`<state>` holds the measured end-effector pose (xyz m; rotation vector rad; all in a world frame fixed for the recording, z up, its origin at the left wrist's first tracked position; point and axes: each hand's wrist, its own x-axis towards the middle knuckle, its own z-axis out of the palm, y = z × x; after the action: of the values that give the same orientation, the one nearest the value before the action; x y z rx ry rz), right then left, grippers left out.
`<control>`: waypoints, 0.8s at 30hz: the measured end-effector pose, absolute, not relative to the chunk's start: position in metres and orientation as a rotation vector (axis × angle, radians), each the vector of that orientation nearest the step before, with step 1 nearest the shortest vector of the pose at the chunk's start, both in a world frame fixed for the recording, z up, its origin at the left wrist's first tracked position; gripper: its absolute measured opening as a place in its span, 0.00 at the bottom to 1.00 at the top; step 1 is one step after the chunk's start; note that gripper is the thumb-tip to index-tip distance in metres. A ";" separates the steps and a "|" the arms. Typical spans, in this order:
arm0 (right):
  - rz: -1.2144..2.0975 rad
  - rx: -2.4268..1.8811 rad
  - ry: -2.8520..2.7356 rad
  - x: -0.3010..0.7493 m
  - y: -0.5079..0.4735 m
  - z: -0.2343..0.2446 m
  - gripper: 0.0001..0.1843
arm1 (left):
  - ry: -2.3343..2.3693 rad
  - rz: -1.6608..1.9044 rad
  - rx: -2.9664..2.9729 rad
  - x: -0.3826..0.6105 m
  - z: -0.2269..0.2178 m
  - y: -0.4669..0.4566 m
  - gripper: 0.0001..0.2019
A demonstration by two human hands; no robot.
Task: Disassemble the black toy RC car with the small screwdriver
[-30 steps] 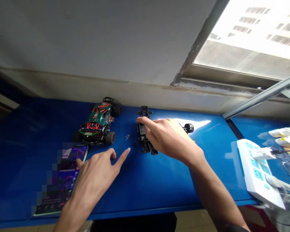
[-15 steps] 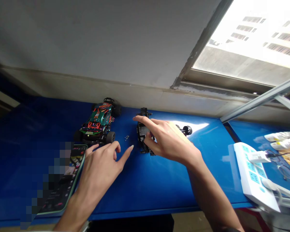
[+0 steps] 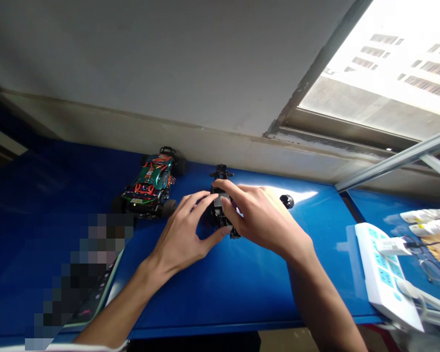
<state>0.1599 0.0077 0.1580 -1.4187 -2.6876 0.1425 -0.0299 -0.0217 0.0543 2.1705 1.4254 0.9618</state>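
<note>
A black toy car chassis (image 3: 220, 209), with its body shell off, lies on the blue table between my hands. My left hand (image 3: 185, 230) has its fingertips at the left side of the chassis and its thumb by the near end. From the right, my right hand (image 3: 262, 215) reaches over it, with index finger and thumb curled onto its top. Much of the chassis is hidden under the fingers. A second toy car (image 3: 150, 181) with a green and orange body stands to the left. A small black wheel (image 3: 287, 201) shows beyond my right hand.
A phone (image 3: 95, 288), partly blurred out, lies at the front left. On the right, a white power strip (image 3: 385, 269) has plugs in it. A metal frame bar (image 3: 392, 161) slants across the right side. A wall (image 3: 150, 73) and a window (image 3: 381, 73) bound the far side.
My left hand has moved right, from beside the green car to the chassis. My right hand stays over the chassis. The small screws seen between the cars are now covered from view.
</note>
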 end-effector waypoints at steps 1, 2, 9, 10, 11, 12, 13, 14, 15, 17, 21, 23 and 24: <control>0.112 -1.447 -2.695 0.159 0.008 0.158 0.21 | 1.392 0.970 2.184 -0.028 0.050 -0.021 0.30; 0.104 -1.454 -2.706 0.159 0.008 0.158 0.20 | 1.362 0.972 2.201 -0.027 0.047 -0.020 0.29; 0.193 -1.328 -2.690 0.160 0.007 0.158 0.24 | 1.258 0.967 2.203 -0.022 0.037 -0.018 0.26; 0.164 -1.367 -2.683 0.159 0.008 0.158 0.21 | 1.255 0.966 2.192 -0.023 0.036 -0.018 0.26; 0.139 -1.405 -2.682 0.159 0.008 0.158 0.19 | 1.257 0.966 2.178 -0.024 0.035 -0.017 0.27; 0.130 -1.425 -2.691 0.158 0.009 0.157 0.19 | 1.264 0.968 2.161 -0.025 0.034 -0.017 0.28; 0.138 -1.420 -2.701 0.158 0.009 0.157 0.19 | 1.273 0.972 2.142 -0.026 0.033 -0.017 0.30; 0.163 -1.390 -2.710 0.158 0.009 0.156 0.19 | 1.282 0.979 2.122 -0.027 0.033 -0.016 0.31; 0.195 -1.343 -2.713 0.159 0.009 0.156 0.22 | 1.285 0.987 2.107 -0.028 0.032 -0.016 0.33; 0.228 -1.266 -2.693 0.159 0.009 0.156 0.28 | 1.277 0.998 2.088 -0.029 0.032 -0.016 0.34; 0.143 -1.388 -2.652 0.157 0.010 0.156 0.19 | 1.269 0.993 2.081 -0.029 0.034 -0.015 0.31; 0.151 -1.447 -2.674 0.157 0.011 0.156 0.19 | 1.274 0.996 2.085 -0.029 0.035 -0.015 0.30; 0.181 -1.431 -2.691 0.158 0.011 0.156 0.19 | 1.275 1.001 2.087 -0.028 0.035 -0.015 0.31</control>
<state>0.1579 0.0108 0.1561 -1.4310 -2.6910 0.1812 -0.0285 -0.0150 0.0352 2.0869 1.2747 1.0009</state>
